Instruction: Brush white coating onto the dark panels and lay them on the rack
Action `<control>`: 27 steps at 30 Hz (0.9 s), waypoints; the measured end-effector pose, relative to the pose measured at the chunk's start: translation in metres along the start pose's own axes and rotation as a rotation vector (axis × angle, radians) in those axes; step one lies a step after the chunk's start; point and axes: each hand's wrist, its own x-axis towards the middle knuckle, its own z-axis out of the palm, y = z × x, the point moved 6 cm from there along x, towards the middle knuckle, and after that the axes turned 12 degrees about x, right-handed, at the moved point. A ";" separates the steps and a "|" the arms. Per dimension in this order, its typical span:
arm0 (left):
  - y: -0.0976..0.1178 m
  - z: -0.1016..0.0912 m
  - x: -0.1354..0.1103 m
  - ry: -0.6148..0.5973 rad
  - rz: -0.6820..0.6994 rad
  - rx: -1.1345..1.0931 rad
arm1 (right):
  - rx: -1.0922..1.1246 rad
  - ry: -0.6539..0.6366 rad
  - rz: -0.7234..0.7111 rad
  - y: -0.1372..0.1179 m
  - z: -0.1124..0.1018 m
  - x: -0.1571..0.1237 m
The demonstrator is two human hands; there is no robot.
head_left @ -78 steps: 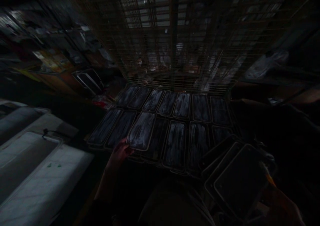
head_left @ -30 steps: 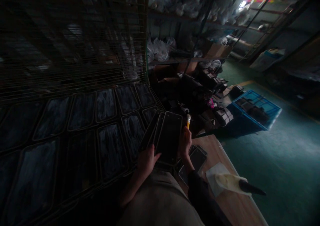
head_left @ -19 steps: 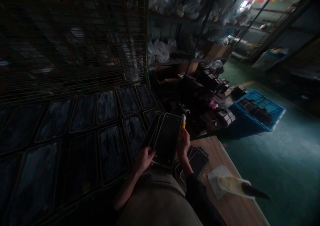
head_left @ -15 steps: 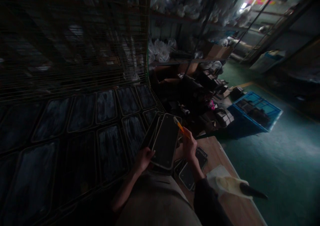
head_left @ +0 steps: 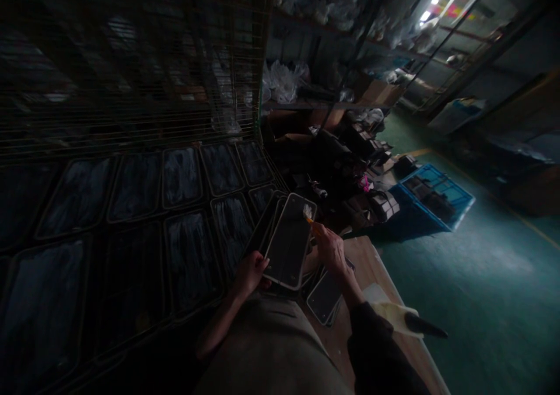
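My left hand (head_left: 251, 273) grips the lower left edge of a dark rectangular panel (head_left: 286, 246) with rounded corners and a pale rim. The panel is tilted in front of my body, with other dark panels (head_left: 263, 231) just behind its left side. In my right hand (head_left: 329, 248) is a small brush (head_left: 309, 216) with an orange handle. Its pale bristles are at the panel's upper right, where a whitish patch shows; the bristles and the patch are hard to tell apart. Below my right wrist, similar panels (head_left: 324, 297) lie stacked on a wooden board (head_left: 363, 255).
On the left, rows of whitish-streaked panels (head_left: 182, 176) lie beside a wire mesh rack (head_left: 219, 100). A pale object with a black pointed end (head_left: 424, 324) overhangs the board's right edge. A blue crate (head_left: 462, 209) and bundled dark pieces (head_left: 380, 205) stand on the green floor.
My right hand has turned and shifted slightly, so the brush's bristles now point up the panel and less of the orange handle shows. My left hand keeps its grip. The view has shifted slightly.
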 end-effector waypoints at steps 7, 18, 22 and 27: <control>0.006 -0.004 -0.006 0.026 0.024 -0.037 | 0.122 -0.201 0.028 -0.058 0.001 -0.061; -0.007 -0.004 -0.001 0.038 0.087 -0.065 | 0.711 -0.344 0.380 -0.050 -0.002 -0.081; -0.007 -0.002 0.000 -0.042 0.037 -0.055 | 0.772 -0.238 0.363 -0.006 0.014 -0.047; -0.003 -0.003 0.001 -0.050 0.048 0.019 | 0.676 0.075 0.322 0.033 0.009 0.008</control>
